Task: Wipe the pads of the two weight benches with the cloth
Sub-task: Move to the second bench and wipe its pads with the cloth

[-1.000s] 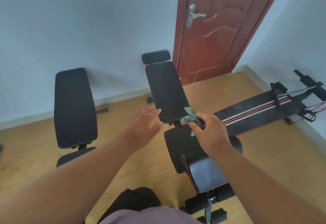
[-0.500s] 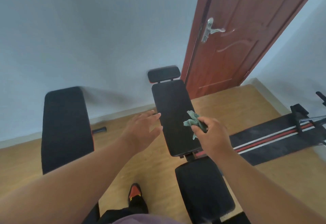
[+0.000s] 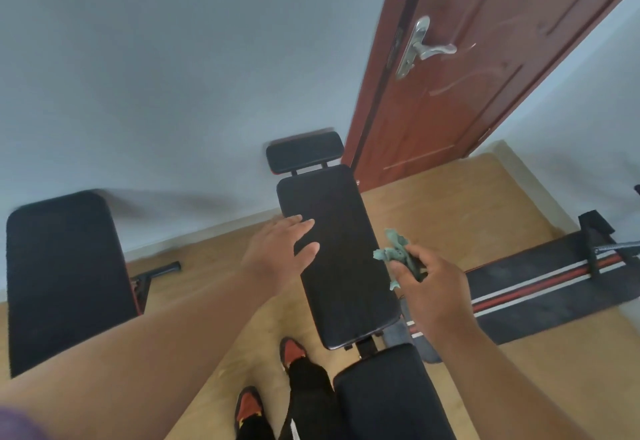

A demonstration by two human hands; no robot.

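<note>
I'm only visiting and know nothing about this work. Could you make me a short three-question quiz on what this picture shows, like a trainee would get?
1. True or false: the right hand grips the green cloth.
2. The left hand is: A) gripping the door handle; B) open, fingers reaching over the right bench's back pad; C) holding the cloth.
3. Fill in: the headrest pad sits at the end of the back pad nearest the ____.

Key: 1 true. 2 B. 3 wall.
</note>
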